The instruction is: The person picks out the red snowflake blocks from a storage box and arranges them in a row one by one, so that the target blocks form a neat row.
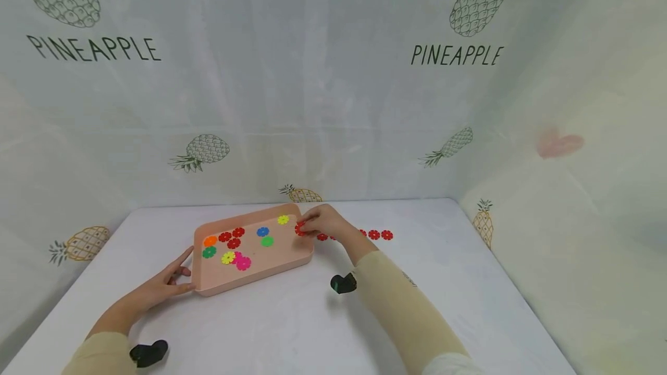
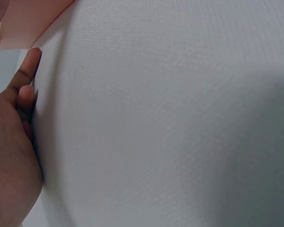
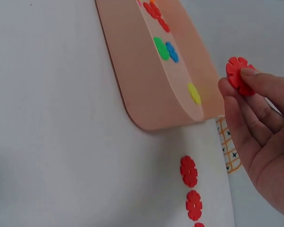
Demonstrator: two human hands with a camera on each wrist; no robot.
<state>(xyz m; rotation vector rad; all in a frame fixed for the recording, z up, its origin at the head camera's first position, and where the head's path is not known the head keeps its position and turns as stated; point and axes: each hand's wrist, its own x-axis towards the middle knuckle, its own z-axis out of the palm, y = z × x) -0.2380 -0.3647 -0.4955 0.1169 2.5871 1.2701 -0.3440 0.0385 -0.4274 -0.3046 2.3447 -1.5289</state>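
A white bench (image 1: 292, 328) carries one pale-pink tray (image 1: 219, 276), slanted left of centre toward the far edge. Two hands flank it: the left hand (image 1: 164, 282) touches the tray's left edge, grip spread apart; the right hand (image 1: 327, 221) reaches over its right end, grip together. Rightward, at least five red discs (image 1: 374, 234) line the bench, partly hidden by the right arm (image 1: 356, 246). Inside lie eleven more: three red (image 1: 238, 232), two yellow (image 1: 283, 219), two magenta (image 1: 244, 264), one orange (image 1: 210, 241), one dark green (image 1: 209, 252), one light green (image 1: 267, 241), one blue (image 1: 263, 231). A single held red disc (image 3: 234, 75) is clamped between the right thumb and fingertips, raised at the tray's right end.
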